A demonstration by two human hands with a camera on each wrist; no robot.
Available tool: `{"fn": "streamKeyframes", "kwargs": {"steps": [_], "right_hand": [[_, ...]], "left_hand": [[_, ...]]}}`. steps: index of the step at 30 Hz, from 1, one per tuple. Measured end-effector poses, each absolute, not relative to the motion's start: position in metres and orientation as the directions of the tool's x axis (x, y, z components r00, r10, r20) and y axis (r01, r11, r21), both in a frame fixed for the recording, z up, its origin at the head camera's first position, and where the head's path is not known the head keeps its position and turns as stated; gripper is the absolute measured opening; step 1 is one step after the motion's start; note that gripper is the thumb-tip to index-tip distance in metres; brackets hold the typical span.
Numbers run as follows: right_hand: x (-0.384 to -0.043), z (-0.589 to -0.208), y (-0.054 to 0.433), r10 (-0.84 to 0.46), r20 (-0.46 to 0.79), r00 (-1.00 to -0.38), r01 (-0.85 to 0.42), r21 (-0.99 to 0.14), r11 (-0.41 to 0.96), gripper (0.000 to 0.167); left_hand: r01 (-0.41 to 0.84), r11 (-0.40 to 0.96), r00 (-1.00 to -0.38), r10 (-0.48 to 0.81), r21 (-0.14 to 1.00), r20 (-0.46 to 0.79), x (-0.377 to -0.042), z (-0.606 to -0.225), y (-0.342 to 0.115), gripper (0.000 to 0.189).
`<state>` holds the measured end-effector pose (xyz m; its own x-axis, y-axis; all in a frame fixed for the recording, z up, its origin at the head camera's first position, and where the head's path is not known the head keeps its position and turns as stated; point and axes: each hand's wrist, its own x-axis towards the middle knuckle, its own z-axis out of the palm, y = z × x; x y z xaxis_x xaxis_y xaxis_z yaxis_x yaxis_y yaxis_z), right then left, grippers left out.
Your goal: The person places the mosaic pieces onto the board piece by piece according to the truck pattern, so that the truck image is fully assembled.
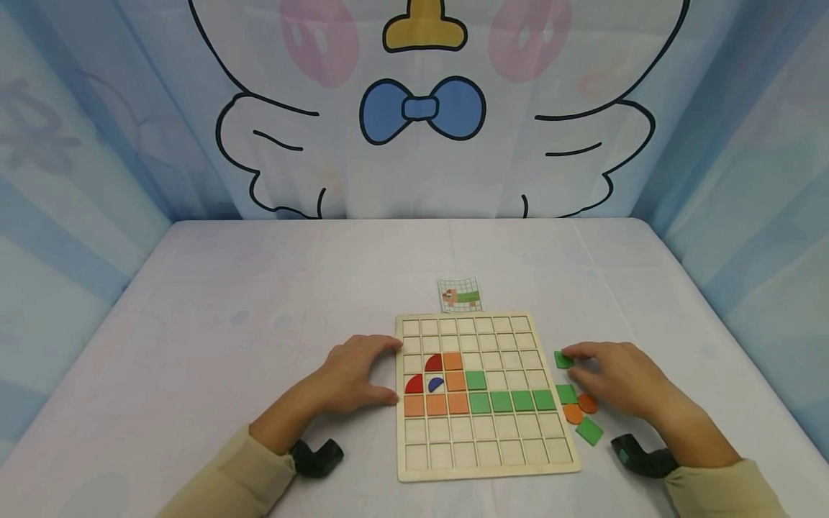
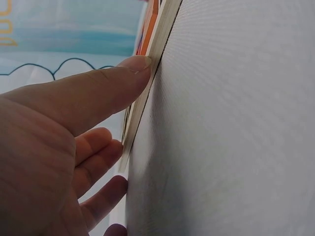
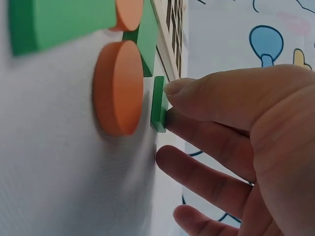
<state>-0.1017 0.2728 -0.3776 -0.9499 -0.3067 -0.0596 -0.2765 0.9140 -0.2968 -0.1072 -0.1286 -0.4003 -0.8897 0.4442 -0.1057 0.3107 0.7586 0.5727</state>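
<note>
A wooden grid board (image 1: 488, 475) lies on the table, partly filled with coloured tiles. Its left edge meets the thumb and fingertips of my left hand (image 1: 350, 375), which are spread apart; in the left wrist view the thumb (image 2: 106, 93) presses against the board's side. Right of the board, my right hand (image 1: 624, 378) has its thumb and index fingertips at a small green square tile (image 1: 562, 360). Seen from the right wrist, those fingertips touch the flat green square tile (image 3: 158, 105), and the other fingers extend loosely beyond it.
Near the right hand lie two more green squares (image 1: 589, 431) and two orange discs (image 1: 573, 414). On the board are red quarter-circles (image 1: 414, 384), a blue half-circle (image 1: 436, 385), orange squares (image 1: 456, 403) and green squares (image 1: 501, 401). A small picture card (image 1: 460, 295) lies behind it.
</note>
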Motion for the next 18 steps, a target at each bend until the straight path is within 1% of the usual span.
{"fn": "streamKeyframes", "kwargs": {"steps": [3, 9, 18], "right_hand": [[-0.103, -0.378, 0.272, -0.303, -0.057, -0.951, -0.274, -0.298, 0.915, 0.032], [-0.104, -0.378, 0.268, -0.310, -0.012, -0.951, -0.292, -0.309, 0.905, 0.029], [-0.107, -0.379, 0.262, -0.273, -0.012, -0.962, -0.257, -0.304, 0.918, 0.028]], "left_hand": [[0.309, 0.759, -0.890, 0.443, 0.573, -0.107, -0.107, -0.399, -0.128, 0.071], [0.297, 0.764, -0.894, 0.433, 0.573, -0.114, -0.106, -0.398, -0.128, 0.071], [0.292, 0.763, -0.894, 0.431, 0.576, -0.119, -0.106, -0.398, -0.127, 0.071]]}}
